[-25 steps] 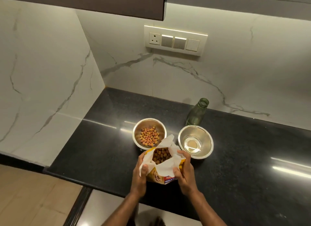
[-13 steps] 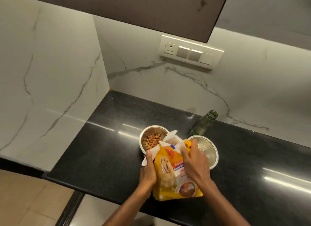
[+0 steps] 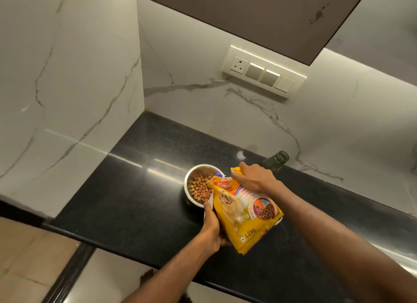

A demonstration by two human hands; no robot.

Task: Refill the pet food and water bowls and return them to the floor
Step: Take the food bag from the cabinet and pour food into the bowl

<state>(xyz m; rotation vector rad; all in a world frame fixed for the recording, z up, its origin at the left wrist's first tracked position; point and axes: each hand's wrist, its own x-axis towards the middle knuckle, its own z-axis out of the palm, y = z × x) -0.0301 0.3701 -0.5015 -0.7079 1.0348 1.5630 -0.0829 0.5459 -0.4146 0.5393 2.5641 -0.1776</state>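
Observation:
A steel bowl (image 3: 191, 174) with brown kibble sits on the black counter (image 3: 135, 208). Just right of it is a yellow pet food bag (image 3: 241, 214) with a dog picture, its front facing me and its folded top toward the bowl. My left hand (image 3: 212, 228) grips the bag's left edge near the bottom. My right hand (image 3: 255, 178) is closed over the bag's top corner. The second steel bowl is almost fully hidden behind the bag. A green glass bottle (image 3: 276, 161) stands behind my right hand.
White marble walls (image 3: 67, 99) close the corner at left and back. A switch panel (image 3: 264, 74) is on the back wall under a dark upper cabinet (image 3: 248, 13). The counter's front edge runs below my arms, with tiled floor (image 3: 27, 257) at lower left.
The bag's open top has been folded down and the bag turned so its front faces up. My right hand moved onto the top corner. The view tilted up and left.

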